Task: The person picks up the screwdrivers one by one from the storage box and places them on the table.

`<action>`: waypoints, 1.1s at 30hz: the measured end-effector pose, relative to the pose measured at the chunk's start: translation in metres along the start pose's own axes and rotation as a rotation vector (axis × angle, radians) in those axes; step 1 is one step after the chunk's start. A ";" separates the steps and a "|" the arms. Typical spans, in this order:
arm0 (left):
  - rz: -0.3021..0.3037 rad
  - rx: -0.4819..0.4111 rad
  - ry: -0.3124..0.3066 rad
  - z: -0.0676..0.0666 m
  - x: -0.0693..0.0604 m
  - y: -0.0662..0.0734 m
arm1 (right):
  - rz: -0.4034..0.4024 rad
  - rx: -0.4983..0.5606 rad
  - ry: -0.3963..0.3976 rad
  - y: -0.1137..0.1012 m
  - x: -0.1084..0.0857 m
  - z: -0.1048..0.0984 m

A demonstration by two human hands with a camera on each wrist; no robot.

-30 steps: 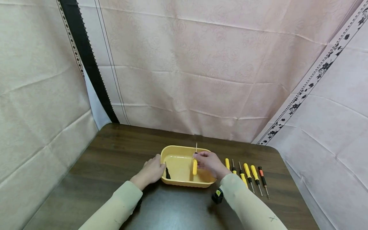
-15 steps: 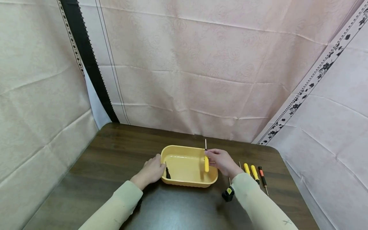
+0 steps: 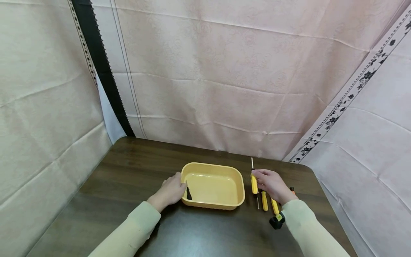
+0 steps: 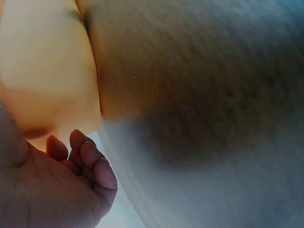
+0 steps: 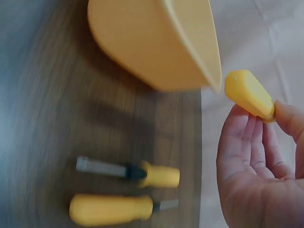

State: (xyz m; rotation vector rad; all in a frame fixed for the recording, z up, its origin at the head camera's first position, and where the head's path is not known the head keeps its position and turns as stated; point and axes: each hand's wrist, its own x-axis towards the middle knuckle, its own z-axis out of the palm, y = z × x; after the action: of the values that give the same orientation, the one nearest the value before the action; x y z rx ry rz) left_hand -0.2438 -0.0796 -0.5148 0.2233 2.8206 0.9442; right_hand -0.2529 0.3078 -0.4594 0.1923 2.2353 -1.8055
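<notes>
My left hand (image 3: 172, 189) grips the left rim of a yellow plastic basin (image 3: 239, 203); its curled fingers show beside the basin wall in the left wrist view. Inside the basin, near that hand, lies a small black tool with a thin shaft (image 3: 188, 194), its kind unclear. To the right of the basin, my right hand (image 3: 273, 184) pinches a screwdriver (image 3: 254, 184) between thumb and fingertips. The screwdriver has a yellow handle and is raised off the table, shaft pointing away. In the right wrist view only its yellow handle (image 5: 249, 92) shows clearly.
Below and beside my right hand lie several screwdrivers, one with a yellow handle (image 3: 264, 201) and another yellow one (image 3: 274, 206). A red-and-black one (image 3: 292, 190) is mostly hidden behind the hand. The dark wooden table (image 3: 205, 235) ends at a pale patterned cloth (image 3: 205, 71).
My right hand has carried the yellow screwdriver rightward, from over the basin to beside the other screwdrivers. My left hand stays at the basin's left rim.
</notes>
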 end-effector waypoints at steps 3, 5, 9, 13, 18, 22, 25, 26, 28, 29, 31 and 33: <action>0.003 -0.001 -0.004 0.000 0.001 0.000 | 0.004 0.000 0.008 0.007 -0.006 -0.019; 0.000 -0.003 -0.005 0.000 0.000 0.000 | 0.011 -0.014 0.024 0.011 -0.009 -0.031; 0.001 -0.002 -0.004 -0.001 0.000 0.000 | 0.045 -0.062 0.060 0.020 -0.014 -0.053; 0.007 -0.003 -0.002 -0.001 -0.001 0.001 | 0.072 -0.083 0.084 0.029 -0.018 -0.071; 0.008 -0.005 0.000 -0.001 -0.001 0.001 | 0.095 -0.093 0.108 0.039 -0.022 -0.093; 0.013 0.000 0.001 0.000 0.000 0.001 | 0.101 -0.119 0.138 0.049 -0.027 -0.108; 0.017 0.002 0.000 0.000 0.000 0.000 | 0.088 -0.131 0.145 0.054 -0.031 -0.120; 0.018 0.002 0.001 0.000 0.000 0.001 | 0.089 -0.132 0.154 0.056 -0.032 -0.123; 0.017 0.003 0.000 -0.001 0.000 0.000 | 0.088 -0.130 0.161 0.061 -0.034 -0.129; 0.015 0.002 -0.001 -0.001 0.000 0.000 | 0.094 -0.137 0.169 0.063 -0.035 -0.132; 0.012 0.001 -0.001 0.000 0.000 0.000 | 0.119 -0.146 0.212 0.067 -0.036 -0.137; 0.010 0.001 -0.002 0.000 0.000 0.000 | 0.144 -0.175 0.247 0.071 -0.037 -0.141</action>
State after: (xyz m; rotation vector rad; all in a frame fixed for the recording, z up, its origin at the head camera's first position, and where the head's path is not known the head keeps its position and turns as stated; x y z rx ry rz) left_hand -0.2439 -0.0798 -0.5152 0.2386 2.8208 0.9447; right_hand -0.2155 0.4631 -0.4884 0.5529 2.4589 -1.5763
